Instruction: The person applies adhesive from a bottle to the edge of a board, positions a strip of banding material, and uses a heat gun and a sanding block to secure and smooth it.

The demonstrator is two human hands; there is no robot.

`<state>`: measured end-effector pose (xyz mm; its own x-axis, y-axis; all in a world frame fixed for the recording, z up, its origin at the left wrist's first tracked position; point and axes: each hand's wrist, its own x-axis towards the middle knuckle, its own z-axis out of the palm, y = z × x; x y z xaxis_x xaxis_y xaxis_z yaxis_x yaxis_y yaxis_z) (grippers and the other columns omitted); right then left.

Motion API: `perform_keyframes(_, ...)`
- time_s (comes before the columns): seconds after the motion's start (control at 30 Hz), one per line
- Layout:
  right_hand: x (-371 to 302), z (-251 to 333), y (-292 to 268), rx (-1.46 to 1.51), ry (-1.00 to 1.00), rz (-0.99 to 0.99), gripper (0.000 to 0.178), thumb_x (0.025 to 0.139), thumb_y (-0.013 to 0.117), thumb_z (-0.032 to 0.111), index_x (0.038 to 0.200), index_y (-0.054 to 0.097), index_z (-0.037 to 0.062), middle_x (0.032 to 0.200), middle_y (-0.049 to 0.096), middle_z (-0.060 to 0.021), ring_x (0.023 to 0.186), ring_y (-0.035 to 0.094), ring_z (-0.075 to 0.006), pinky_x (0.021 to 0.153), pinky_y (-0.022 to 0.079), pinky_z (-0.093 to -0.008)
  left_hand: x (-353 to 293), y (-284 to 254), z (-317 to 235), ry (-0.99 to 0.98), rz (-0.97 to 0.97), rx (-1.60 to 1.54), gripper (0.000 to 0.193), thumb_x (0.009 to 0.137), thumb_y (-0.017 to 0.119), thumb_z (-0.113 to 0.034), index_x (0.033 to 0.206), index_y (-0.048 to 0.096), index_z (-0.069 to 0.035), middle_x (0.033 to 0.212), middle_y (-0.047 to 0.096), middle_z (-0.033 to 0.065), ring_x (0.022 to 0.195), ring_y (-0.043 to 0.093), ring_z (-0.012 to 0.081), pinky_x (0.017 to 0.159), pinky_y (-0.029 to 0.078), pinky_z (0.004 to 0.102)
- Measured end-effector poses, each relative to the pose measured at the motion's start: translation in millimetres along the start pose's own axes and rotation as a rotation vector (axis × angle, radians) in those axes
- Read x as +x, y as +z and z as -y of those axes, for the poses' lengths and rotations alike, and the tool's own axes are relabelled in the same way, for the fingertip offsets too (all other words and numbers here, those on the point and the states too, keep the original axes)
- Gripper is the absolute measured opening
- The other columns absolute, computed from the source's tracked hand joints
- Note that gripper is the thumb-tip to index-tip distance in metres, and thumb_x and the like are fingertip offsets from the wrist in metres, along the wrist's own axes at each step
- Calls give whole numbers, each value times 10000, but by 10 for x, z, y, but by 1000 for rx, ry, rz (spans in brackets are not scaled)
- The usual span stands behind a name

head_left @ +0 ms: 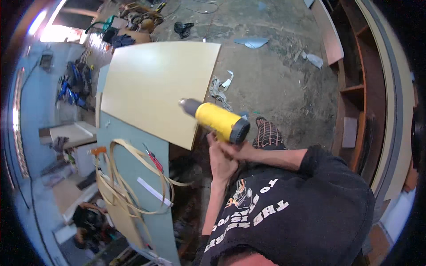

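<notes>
A yellow and black heat gun is held up in front of my body, its metal nozzle pointing left over the edge of a cream-coloured board. Both hands are closed together just below the tool's body, around its handle, which is mostly hidden. My left hand reaches up from below, its fingertips by the underside of the barrel. From the right, my right hand meets it under the black rear end. The fingers overlap, so each hand's exact hold is partly hidden.
A blue-grey panel carries loops of beige edging strip, a red-handled tool and a white strip. A brown shelf unit stands at the right. Scraps lie on the concrete floor. Another person is at lower left.
</notes>
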<state>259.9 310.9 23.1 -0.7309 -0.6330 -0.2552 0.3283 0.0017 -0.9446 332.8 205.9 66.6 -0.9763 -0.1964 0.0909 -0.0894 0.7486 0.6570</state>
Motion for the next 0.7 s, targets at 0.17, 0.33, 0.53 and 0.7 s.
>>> perform_keyframes(0.17, 257, -800, -1410, -272, -171, -403, 394, 831, 696, 235, 1188, 612, 91, 1134, 656, -76, 1033, 629, -202, 939, 492, -369, 872, -17, 122, -70, 208, 72, 790, 800, 762, -224, 1429, 384, 68, 1346, 522, 233, 1267, 475, 381, 1087, 368, 429)
perform_keyframes(0.33, 365, -425, -2087, 23, 154, -489, 288, 826, 688, 214, 1070, 663, 61, 888, 700, -34, 763, 662, -153, 707, 535, -326, 1455, -528, 1678, -285, 21, 409, 647, 921, 647, -250, 1439, 396, 47, 1361, 512, 262, 1293, 476, 383, 1104, 353, 440)
perform_keyframes(0.53, 1016, -569, -2226, 382, 136, -505, 246, 863, 671, 225, 983, 644, 12, 726, 622, -28, 567, 583, -102, 529, 477, -277, 1758, -833, 2581, -445, 313, 767, 618, 1013, 403, -365, 1426, 375, 93, 1480, 354, 338, 1402, 325, 434, 1149, 290, 474)
perform_keyframes(0.7, 1530, -606, -2466, 451, 72, -445, 219, 861, 651, 228, 937, 631, 24, 706, 606, -21, 574, 570, -95, 522, 472, -274, 1893, -876, 2762, -555, 418, 821, 616, 1018, 350, -344, 1417, 360, 125, 1483, 317, 369, 1394, 312, 467, 1153, 272, 495)
